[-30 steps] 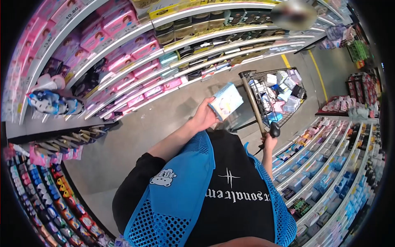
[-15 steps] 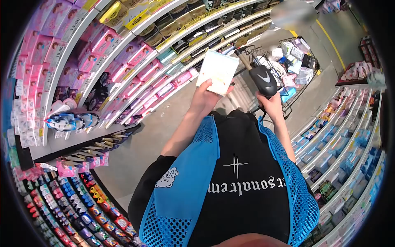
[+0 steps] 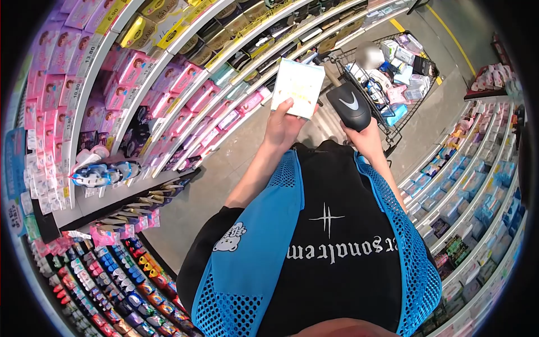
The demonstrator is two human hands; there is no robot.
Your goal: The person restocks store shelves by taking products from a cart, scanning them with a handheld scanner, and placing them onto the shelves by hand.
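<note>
My left hand [image 3: 282, 124] is closed around the lower edge of a pale white package [image 3: 298, 90], thumb on its front face. The package is a flat square-like shape with faint yellowish markings, overexposed, so its print is unreadable. Closed round a black barcode scanner [image 3: 349, 105] is my right hand [image 3: 368, 133]; the scanner has a white curved mark on its rounded top. The scanner is just right of the package, with a small gap between them. Most of my right fingers are hidden under it.
A wire shopping cart [image 3: 401, 126] holding assorted packages stands ahead on the right. Shelves of pink packs [image 3: 132, 67] rise on my left, with yellow and dark packs farther along. More shelves [image 3: 474, 180] line the right. Grey floor [image 3: 224, 157] runs between them.
The package and the scanner have both shifted slightly upward and closer together in view. The camera view has shifted a little, showing the cart lower and nearer. Both grips are unchanged.
</note>
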